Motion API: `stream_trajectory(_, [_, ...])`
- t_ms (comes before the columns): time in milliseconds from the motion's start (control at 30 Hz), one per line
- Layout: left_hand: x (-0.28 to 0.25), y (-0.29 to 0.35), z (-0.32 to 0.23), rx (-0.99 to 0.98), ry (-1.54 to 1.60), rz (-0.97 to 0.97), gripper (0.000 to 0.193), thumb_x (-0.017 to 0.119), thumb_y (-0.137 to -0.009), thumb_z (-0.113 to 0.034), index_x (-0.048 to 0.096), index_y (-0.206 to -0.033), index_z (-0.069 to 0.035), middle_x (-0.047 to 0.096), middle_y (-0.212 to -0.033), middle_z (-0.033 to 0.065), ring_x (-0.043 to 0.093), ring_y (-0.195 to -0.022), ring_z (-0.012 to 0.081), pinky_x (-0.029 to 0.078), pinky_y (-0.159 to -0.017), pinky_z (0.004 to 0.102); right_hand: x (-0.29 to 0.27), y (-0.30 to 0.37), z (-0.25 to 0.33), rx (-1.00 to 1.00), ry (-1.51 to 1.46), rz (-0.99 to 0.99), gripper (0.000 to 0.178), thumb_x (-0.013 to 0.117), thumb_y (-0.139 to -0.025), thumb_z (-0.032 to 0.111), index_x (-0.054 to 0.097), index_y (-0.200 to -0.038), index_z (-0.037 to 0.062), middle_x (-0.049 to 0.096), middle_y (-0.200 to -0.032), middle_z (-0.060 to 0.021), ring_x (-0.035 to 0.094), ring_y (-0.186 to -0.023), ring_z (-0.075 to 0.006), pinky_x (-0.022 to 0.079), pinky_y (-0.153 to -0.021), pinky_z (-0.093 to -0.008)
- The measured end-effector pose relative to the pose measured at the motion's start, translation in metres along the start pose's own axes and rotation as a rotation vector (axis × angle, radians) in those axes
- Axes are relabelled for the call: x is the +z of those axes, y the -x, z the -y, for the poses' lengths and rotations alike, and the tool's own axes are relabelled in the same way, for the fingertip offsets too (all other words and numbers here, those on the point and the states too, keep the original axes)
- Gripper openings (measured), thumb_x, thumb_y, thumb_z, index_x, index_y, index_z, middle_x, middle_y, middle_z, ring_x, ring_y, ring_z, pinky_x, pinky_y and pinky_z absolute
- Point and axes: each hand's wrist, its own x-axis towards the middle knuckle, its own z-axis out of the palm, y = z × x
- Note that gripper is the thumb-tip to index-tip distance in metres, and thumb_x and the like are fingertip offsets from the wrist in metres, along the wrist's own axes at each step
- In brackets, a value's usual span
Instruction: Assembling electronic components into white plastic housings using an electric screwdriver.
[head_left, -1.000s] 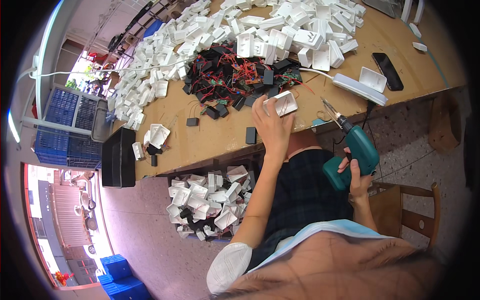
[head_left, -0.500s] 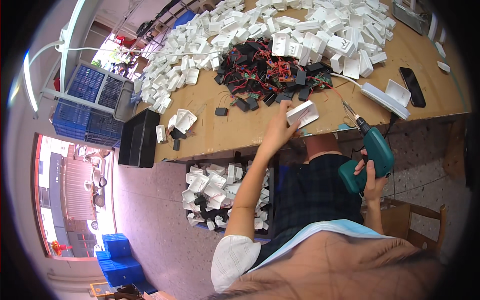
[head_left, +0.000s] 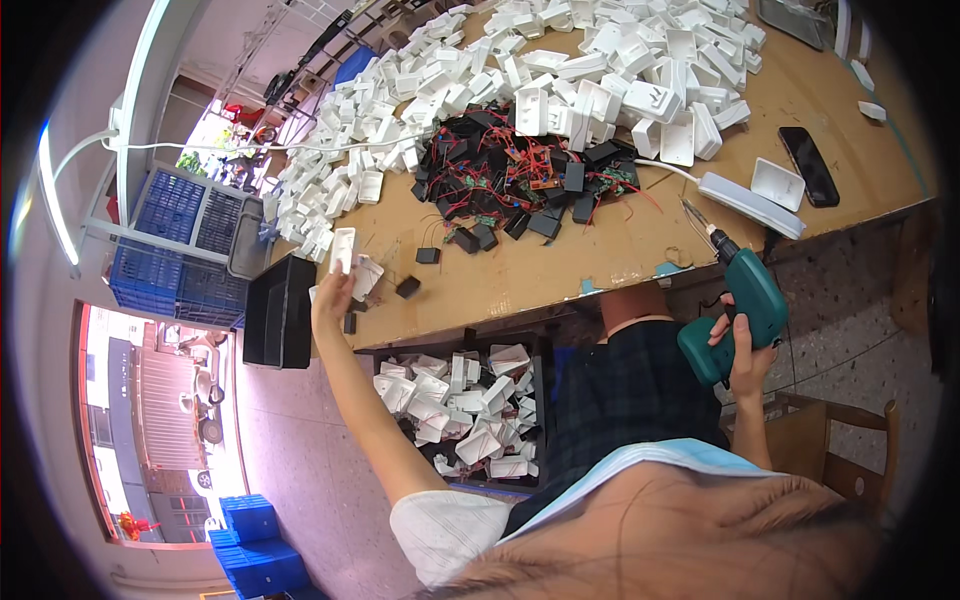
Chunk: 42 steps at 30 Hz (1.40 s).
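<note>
My left hand [head_left: 333, 292] is reached out to the left end of the table, its fingers closed on a white plastic casing [head_left: 343, 246] that stands tilted up. Right behind the fingers lie another white casing [head_left: 368, 274] and a small black block [head_left: 349, 323]. A second black block [head_left: 407, 288] rests a little to the right. My right hand [head_left: 742, 340] grips a green power screwdriver [head_left: 755, 295] at the table's front edge. Its long thin bit points up and away over the tabletop.
A heap of black blocks with red wires [head_left: 510, 175] sits mid-table, before a big pile of white casings [head_left: 640, 70]. At right are a power strip [head_left: 750, 203] and a phone [head_left: 808, 166]. A black bin [head_left: 280, 312] stands left; a filled crate [head_left: 545, 400] is below.
My left hand has moved from the middle of the table's front edge to its left end, carrying a white casing. A black block now shows near it. My right hand still holds the screwdriver.
</note>
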Motion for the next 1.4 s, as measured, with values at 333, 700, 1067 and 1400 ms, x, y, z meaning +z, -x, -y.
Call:
stream_trajectory(333, [0.408, -0.005, -0.009, 1.158, -0.835, -0.002, 0.048, 0.074, -0.091, -0.038, 0.07, -0.115, 0.004, 0.07, -0.11, 0.0239, 0.065, -0.107, 0.0375, 0.05, -0.093, 0.0468, -0.027, 0.001, -0.011, 0.0, 0.102, -0.115, 0.029, 0.056, -0.104, 0.012, 0.061, -0.125, -0.0076, 0.068, -0.119, -0.0141, 0.066, -0.076, -0.0144, 0.056, -0.065, -0.0296])
stream_trajectory(700, [0.503, 0.029, -0.002, 1.232, -0.974, -0.099, 0.073, 0.085, -0.076, -0.044, 0.059, -0.13, -0.003, 0.07, -0.112, 0.0168, 0.064, -0.109, 0.0382, 0.028, -0.113, 0.0628, -0.025, 0.009, -0.005, -0.032, 0.123, -0.144, 0.037, 0.052, -0.107, 0.023, 0.06, -0.128, -0.0061, 0.065, -0.119, -0.0142, 0.063, -0.076, -0.0146, 0.053, -0.067, -0.0304])
stream_trajectory(1067, [0.428, 0.208, 0.074, 1.228, -0.923, 0.516, 0.076, 0.09, -0.067, -0.023, 0.06, -0.136, -0.013, 0.063, -0.121, 0.0095, 0.055, -0.12, 0.0337, 0.04, -0.107, 0.0486, -0.019, 0.015, -0.005, -0.026, 0.124, -0.052, 0.037, 0.053, -0.107, 0.023, 0.058, -0.13, -0.0053, 0.065, -0.122, -0.0147, 0.064, -0.079, -0.0151, 0.054, -0.068, -0.0307])
stream_trajectory(1400, [0.284, 0.099, 0.099, 0.852, -0.972, -0.474, 0.028, 0.073, -0.091, -0.017, 0.067, -0.114, -0.002, 0.057, -0.116, 0.0231, 0.057, -0.107, 0.0413, 0.045, -0.097, 0.0488, -0.022, 0.019, -0.008, -0.045, 0.168, -0.079, 0.038, 0.051, -0.107, 0.024, 0.058, -0.13, -0.0059, 0.065, -0.122, -0.0143, 0.063, -0.079, -0.0143, 0.054, -0.066, -0.0299])
